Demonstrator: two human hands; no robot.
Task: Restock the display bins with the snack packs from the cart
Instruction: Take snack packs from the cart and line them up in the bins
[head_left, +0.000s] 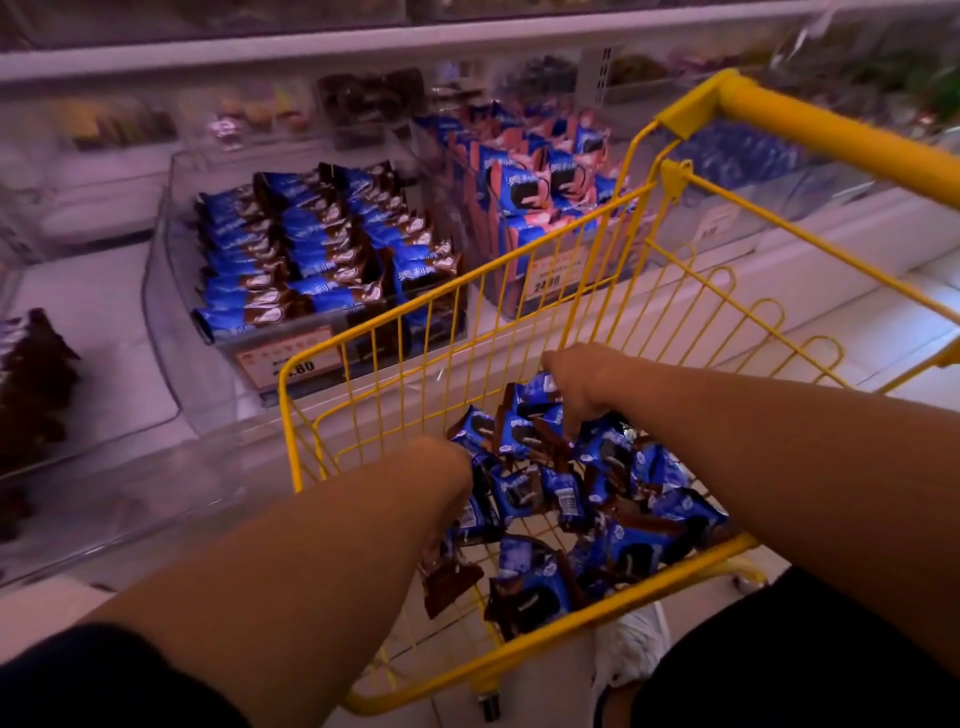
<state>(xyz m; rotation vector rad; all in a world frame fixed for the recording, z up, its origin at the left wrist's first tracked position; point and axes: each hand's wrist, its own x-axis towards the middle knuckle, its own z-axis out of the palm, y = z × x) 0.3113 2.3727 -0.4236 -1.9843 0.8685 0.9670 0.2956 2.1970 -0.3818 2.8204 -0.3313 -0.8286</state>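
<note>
A yellow wire cart holds a loose pile of blue and brown snack packs. Both my arms reach down into it. My right hand is at the far side of the pile, fingers curled down around a blue pack. My left hand points down into the pile's left side and is mostly hidden by my own forearm. A brown pack shows just below it; whether it is held is unclear. Behind the cart, a clear display bin holds neat rows of matching blue-brown packs.
To the right, a second clear bin holds blue and pink packs. Another bin at far left contains dark brown packs. The cart's yellow handle rises at upper right. Price tags front the bins. A shelf edge runs above.
</note>
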